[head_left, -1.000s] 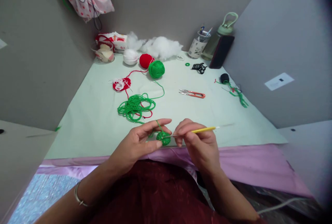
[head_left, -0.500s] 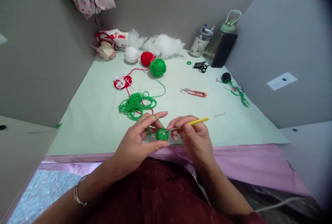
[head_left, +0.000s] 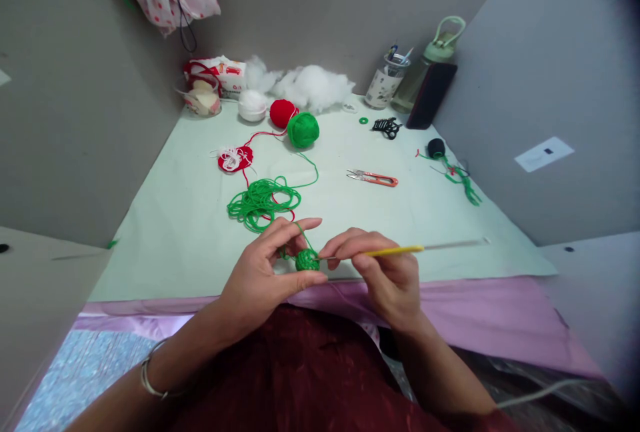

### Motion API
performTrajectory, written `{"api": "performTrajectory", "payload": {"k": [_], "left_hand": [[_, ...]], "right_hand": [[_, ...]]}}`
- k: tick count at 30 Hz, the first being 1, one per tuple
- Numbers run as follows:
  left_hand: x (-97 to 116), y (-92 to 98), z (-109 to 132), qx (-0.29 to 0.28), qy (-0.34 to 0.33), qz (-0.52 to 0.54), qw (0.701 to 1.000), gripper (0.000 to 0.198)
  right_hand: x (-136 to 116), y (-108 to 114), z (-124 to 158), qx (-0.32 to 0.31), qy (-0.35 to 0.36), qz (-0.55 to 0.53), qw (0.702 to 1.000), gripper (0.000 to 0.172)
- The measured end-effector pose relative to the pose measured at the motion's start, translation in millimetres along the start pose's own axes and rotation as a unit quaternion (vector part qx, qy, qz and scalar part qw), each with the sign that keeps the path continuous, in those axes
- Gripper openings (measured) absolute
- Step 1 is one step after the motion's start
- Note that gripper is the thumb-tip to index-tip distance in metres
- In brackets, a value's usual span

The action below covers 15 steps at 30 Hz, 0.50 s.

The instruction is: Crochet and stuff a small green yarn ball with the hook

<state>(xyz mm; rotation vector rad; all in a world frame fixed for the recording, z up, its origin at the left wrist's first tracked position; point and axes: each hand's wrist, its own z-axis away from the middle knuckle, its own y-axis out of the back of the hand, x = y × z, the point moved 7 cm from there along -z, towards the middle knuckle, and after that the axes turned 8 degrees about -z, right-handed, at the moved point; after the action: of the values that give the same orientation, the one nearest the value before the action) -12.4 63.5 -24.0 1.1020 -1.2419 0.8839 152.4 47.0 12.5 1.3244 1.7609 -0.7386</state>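
My left hand (head_left: 267, 269) pinches a small green crocheted piece (head_left: 307, 261) between thumb and fingers, with the forefinger stretched out and green yarn running over it. My right hand (head_left: 383, 269) is closed on a yellow-handled crochet hook (head_left: 395, 251), whose tip meets the green piece. The yarn leads back to a loose green yarn tangle (head_left: 263, 200) and on to a green yarn ball (head_left: 303, 129) farther up the pale green table mat (head_left: 175, 232).
Orange snips (head_left: 373, 179) lie mid-mat. At the back are a red yarn ball (head_left: 283, 113), a white ball (head_left: 252, 105), white stuffing (head_left: 313, 85), a pen cup (head_left: 384, 82), a green bottle (head_left: 430, 62) and a dark phone (head_left: 430, 95). Grey walls enclose the sides.
The hook's handle has swung from tilted up to nearly level, pointing right. The green piece has turned slightly in my left fingers. The hands stay in place.
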Motion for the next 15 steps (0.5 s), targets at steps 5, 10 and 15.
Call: {"api": "performTrajectory", "payload": {"k": [5, 10, 15], "left_hand": [[-1, 1.1, 5, 0.048, -0.048, -0.024, 0.997, 0.056], [-1, -5.0, 15, 0.091, -0.070, -0.058, 0.992, 0.047], [-8, -13.1, 21, 0.092, -0.047, -0.018, 0.994, 0.056]], "right_hand": [[-27, -24, 15, -0.076, 0.178, 0.321, 0.927, 0.017], [-29, -27, 25, -0.045, 0.230, 0.389, 0.891, 0.019], [-28, -27, 25, -0.022, 0.233, 0.434, 0.870, 0.023]]}}
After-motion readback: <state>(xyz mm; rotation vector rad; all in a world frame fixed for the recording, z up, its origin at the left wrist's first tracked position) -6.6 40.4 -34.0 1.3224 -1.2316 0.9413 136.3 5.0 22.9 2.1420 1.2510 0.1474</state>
